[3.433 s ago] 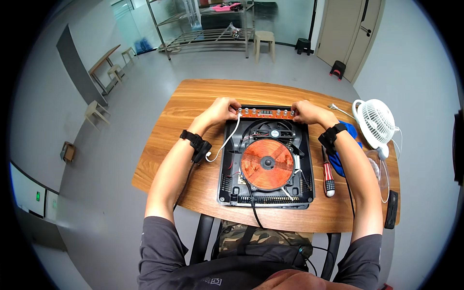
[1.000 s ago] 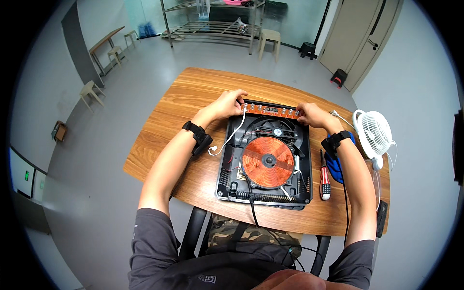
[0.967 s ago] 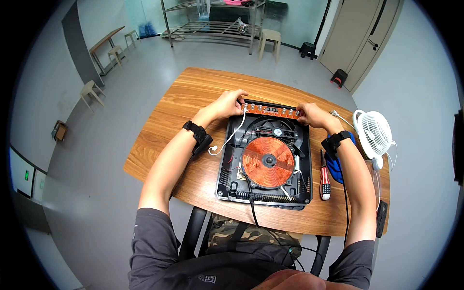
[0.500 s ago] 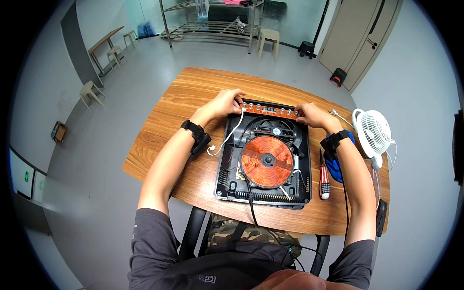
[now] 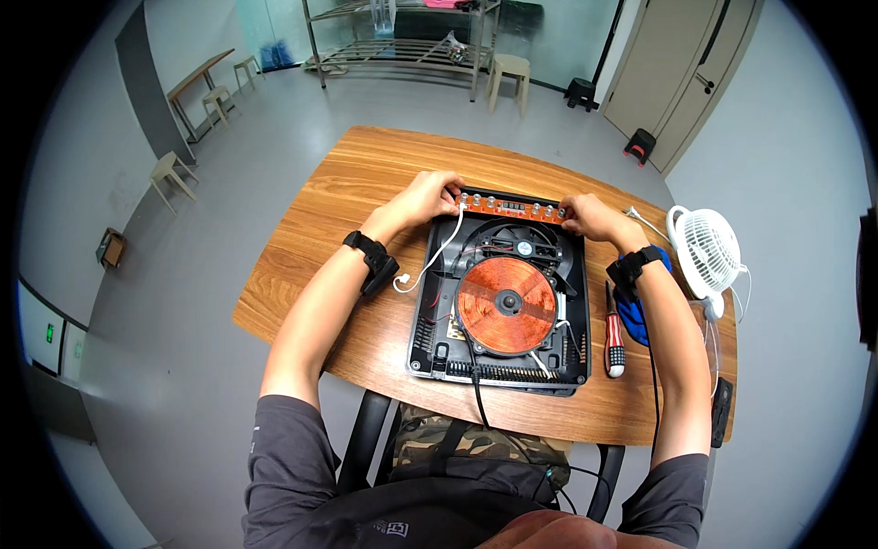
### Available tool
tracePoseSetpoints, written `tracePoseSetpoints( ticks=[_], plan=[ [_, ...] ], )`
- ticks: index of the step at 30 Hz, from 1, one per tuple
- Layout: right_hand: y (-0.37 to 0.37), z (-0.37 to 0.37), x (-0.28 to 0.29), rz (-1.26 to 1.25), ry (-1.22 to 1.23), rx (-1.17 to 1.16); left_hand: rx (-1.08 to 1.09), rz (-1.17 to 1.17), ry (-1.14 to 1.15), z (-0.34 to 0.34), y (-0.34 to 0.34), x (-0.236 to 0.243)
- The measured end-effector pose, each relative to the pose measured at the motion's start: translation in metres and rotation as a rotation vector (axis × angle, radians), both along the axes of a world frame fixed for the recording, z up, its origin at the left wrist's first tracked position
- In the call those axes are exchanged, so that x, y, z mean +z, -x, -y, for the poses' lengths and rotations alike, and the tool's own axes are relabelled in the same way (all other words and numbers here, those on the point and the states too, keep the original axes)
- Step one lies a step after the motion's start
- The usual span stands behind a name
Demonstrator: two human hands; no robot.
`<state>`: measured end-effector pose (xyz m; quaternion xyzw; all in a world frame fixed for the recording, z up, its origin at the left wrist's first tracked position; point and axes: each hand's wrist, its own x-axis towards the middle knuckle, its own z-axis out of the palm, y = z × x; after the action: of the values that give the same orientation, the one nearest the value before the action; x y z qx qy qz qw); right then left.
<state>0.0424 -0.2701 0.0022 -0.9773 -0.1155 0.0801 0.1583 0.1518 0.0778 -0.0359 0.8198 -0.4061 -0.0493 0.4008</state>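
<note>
At upper centre of frame, orange circuit board being pinched at ends by left hand, right hand, along far edge of black housing; hardly any shift being seen; hold apparently being kept.

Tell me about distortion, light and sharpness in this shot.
Head view: corners black, the table's edges bowed; head view: brighter and darker wedges across the copper coil; head view: no evident motion blur on the circuit board, finest parts too small to tell.

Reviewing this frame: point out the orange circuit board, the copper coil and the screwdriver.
Orange circuit board point(image 5: 513, 209), head view: on its component side, midway along.
Copper coil point(image 5: 508, 327), head view: on the windings, just below centre.
Screwdriver point(image 5: 613, 335), head view: on its handle.
</note>
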Motion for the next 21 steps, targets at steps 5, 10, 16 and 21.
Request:
tracePoseSetpoints(
  ticks=[5, 10, 16, 21],
  plan=[
    [-0.002, -0.001, -0.003, -0.014, 0.023, -0.015, -0.013, 0.018, 0.019, 0.001, -0.002, -0.001],
    [-0.003, -0.001, -0.004, 0.002, 0.015, -0.023, 0.014, 0.023, -0.015, 0.002, -0.006, -0.002],
    [-0.001, 0.003, -0.01, 0.03, -0.041, -0.042, 0.012, 0.005, -0.013, 0.003, -0.005, 0.001],
    [0.001, 0.004, -0.013, 0.106, -0.118, -0.046, 0.048, 0.009, 0.006, 0.001, 0.0, 0.0]
  ],
)
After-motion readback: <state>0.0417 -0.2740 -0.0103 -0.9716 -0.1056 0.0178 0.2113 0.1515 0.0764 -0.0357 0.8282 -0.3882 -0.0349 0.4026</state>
